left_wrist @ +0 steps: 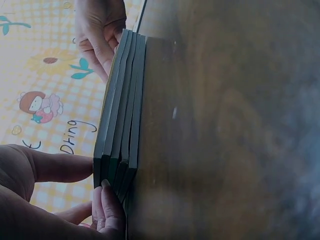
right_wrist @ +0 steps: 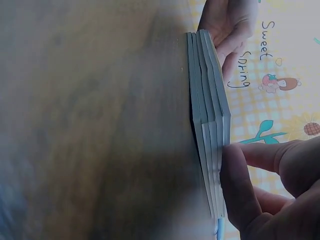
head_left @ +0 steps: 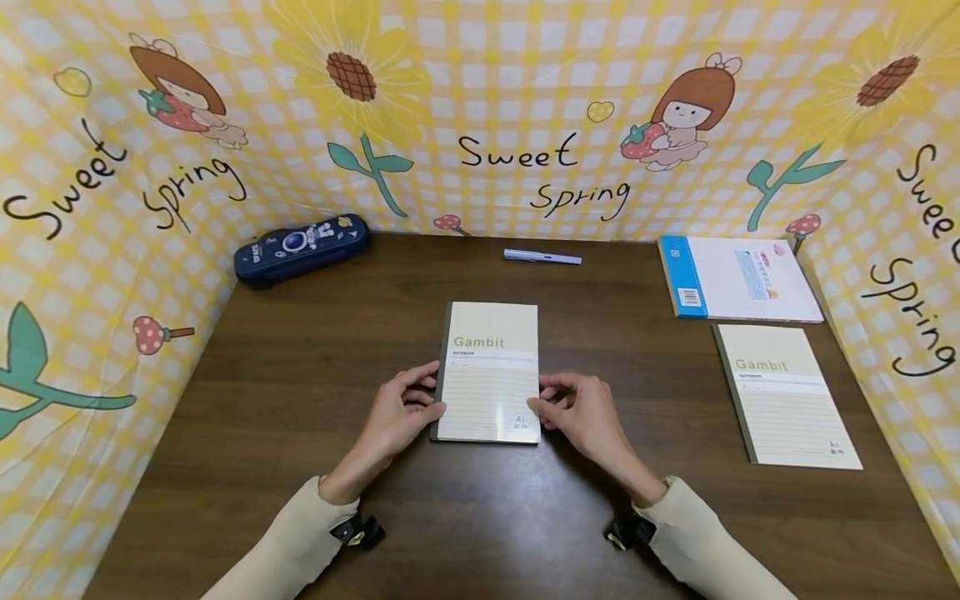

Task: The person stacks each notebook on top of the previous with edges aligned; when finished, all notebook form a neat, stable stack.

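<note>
A stack of several notebooks [head_left: 491, 379] lies in the middle of the table, its top cover cream with "Gambit" on it. My left hand [head_left: 397, 408] holds the dark spine side, thumb near the lower left corner. On the opposite side, my right hand [head_left: 583, 412] grips the long edge with thumb and curled fingers. The left wrist view shows the grey spines [left_wrist: 117, 105] slightly uneven, with fingertips right against them. Page edges [right_wrist: 212, 145] face my right fingers in the right wrist view.
Another cream "Gambit" notebook [head_left: 787, 400] lies at the right, below a blue-and-white book [head_left: 742, 279]. A lavender pen [head_left: 542, 257] lies at the back. At the back left sits a navy pencil case [head_left: 303, 250]. A yellow checked cloth [head_left: 495, 100] walls the table.
</note>
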{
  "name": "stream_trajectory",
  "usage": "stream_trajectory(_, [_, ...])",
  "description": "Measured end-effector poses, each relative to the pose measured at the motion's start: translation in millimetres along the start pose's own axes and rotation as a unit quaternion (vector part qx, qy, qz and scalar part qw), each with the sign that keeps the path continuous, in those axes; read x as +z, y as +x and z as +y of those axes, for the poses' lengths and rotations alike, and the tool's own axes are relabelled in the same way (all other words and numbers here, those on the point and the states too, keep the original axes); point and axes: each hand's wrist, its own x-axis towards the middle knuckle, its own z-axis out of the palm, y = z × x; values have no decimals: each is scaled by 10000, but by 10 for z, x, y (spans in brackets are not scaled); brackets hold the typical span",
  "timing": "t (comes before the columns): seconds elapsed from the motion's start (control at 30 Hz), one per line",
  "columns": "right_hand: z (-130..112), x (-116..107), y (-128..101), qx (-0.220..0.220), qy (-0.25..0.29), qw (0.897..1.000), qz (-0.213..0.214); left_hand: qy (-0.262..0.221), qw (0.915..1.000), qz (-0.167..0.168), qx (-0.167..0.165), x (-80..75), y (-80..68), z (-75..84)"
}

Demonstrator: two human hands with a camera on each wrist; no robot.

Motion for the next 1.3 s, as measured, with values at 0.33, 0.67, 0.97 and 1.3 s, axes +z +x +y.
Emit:
stream_trajectory(0.33, [42,-31,-10,-106,-2,9999,-13,248,9996,-45,156,36,31,7])
stream_trajectory(0.67, [111,-170,-76,-344,-275,9983,-389,1650,9826,-104,846,107,37,134])
stream_trajectory(0.97, [318,-509,-262,-484,-743,9960,-139,3359,9196,-618,1941,400,100,434])
stream_trajectory(1.3, [657,-958,-508,-771,-1218,9882,528,4342,8267,-2010,2962,920,305,744])
